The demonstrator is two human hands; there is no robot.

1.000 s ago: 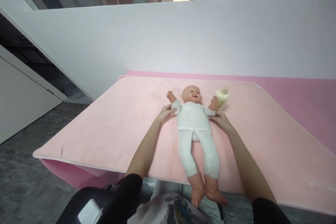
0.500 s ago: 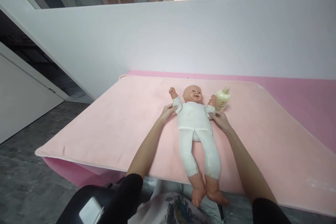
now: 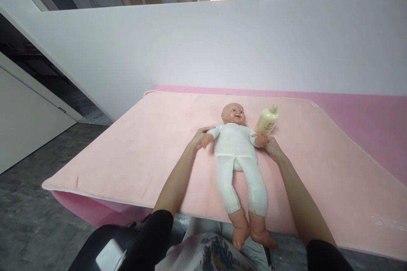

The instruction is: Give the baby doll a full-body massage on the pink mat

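A baby doll [image 3: 235, 139] with a white cloth body lies on its back on the pink blanket [image 3: 143, 148], feet hanging over the near edge. My left hand [image 3: 199, 136] is closed around the doll's arm on the left, its fingers partly hidden behind the forearm. On the other side, my right hand [image 3: 272, 147] grips the doll's other arm near its hand, which looks blurred by motion. Both doll arms point down and outward. A pale yellow pump bottle [image 3: 267, 120] lies tilted just beyond my right hand, its lower end close to the doll's hand.
The blanket covers a pink padded table [image 3: 375, 123], which meets a white wall [image 3: 222, 46] at the back. A white case-like object [image 3: 110, 256] rests on a black surface beside my left sleeve. Grey floor [image 3: 25, 203] shows at the left.
Both of the doll's forearms have swung down from a raised position toward its sides, with my hands still at its arms. The doll's body and the bottle have stayed in place.
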